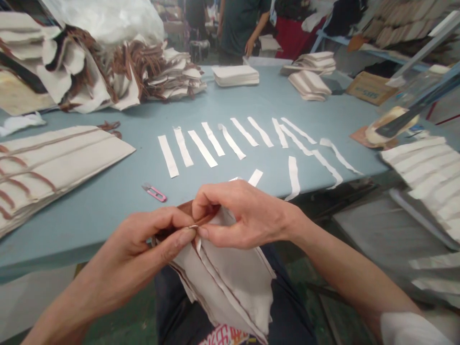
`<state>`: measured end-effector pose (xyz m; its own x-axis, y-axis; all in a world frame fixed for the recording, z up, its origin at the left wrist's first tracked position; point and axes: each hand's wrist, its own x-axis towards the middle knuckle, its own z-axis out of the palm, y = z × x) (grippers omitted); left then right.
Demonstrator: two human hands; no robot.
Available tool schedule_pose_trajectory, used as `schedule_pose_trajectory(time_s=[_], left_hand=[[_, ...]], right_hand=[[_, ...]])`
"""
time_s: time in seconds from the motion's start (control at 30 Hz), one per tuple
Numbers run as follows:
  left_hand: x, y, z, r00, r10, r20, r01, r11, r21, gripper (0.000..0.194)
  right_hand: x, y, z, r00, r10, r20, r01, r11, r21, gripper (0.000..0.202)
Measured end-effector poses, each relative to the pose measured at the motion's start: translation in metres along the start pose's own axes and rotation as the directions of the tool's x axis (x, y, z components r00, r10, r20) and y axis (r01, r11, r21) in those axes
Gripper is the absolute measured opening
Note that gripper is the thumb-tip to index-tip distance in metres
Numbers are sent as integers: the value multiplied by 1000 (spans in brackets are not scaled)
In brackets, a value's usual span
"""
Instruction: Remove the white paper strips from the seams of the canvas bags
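Note:
Above my lap hangs a cream fabric piece (233, 278) with brown edging, folded in layers with a seam down its middle. My left hand (158, 235) pinches its upper edge between thumb and forefinger. Right beside it, my right hand (233, 215) is closed on the same edge, its thumb close to the left fingertips. A brown strip shows between the hands; the inside of the piece is mostly hidden. Pink thread snips (154, 192) lie on the table just beyond my left hand. Several white strips (202, 148) are laid out in a row past my hands.
On the blue table (143, 120), cream panels (72, 163) lie at left, with a heap of brown-and-cream pieces (122, 72) behind. Folded stacks (235, 75) stand at the back. More cream pieces (427, 177) are at right, near a metal bar (424, 105). Another person (240, 28) stands beyond the table.

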<state>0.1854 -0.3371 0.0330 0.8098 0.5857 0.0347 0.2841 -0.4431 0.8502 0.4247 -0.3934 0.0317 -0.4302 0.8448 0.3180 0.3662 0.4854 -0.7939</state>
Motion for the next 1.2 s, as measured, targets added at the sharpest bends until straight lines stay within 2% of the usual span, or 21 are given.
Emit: schedule_pose_trajectory(time_s=[0.07,0.27,0.4,0.53,0.7,0.9,1.03,1.2], left_hand=[[-3,-5,2,1000,-26,6,26,999,-31,27],[-3,-8,8,999,-41,28,42,999,-30,31],[-5,-12,14,999,-21,27,22,999,-47,22],[-7,-17,17,1000,15,6,-14,996,-93,14],[-3,-12,19,999,29,-21,-31,991,-127,17],[1,-2,24,994,96,-48,-100,991,-84,19],[4,0,28,995,87,-52,-90,995,-48,19],[4,-2,31,1000,-17,-12,16,999,-32,29]], right_hand=[[-4,4,1,998,-55,-7,55,998,-16,8],[-13,7,3,985,-174,-7,166,953,-254,11],[-17,7,1,984,-176,42,180,949,-257,16],[-19,7,4,981,-190,37,192,930,-315,19],[-23,4,10,968,-251,23,232,852,-470,27],[-28,-8,5,969,-208,134,245,749,-616,23],[-26,-12,7,969,-237,63,215,696,-685,31],[-24,-4,14,964,-260,-49,169,747,-642,32]])
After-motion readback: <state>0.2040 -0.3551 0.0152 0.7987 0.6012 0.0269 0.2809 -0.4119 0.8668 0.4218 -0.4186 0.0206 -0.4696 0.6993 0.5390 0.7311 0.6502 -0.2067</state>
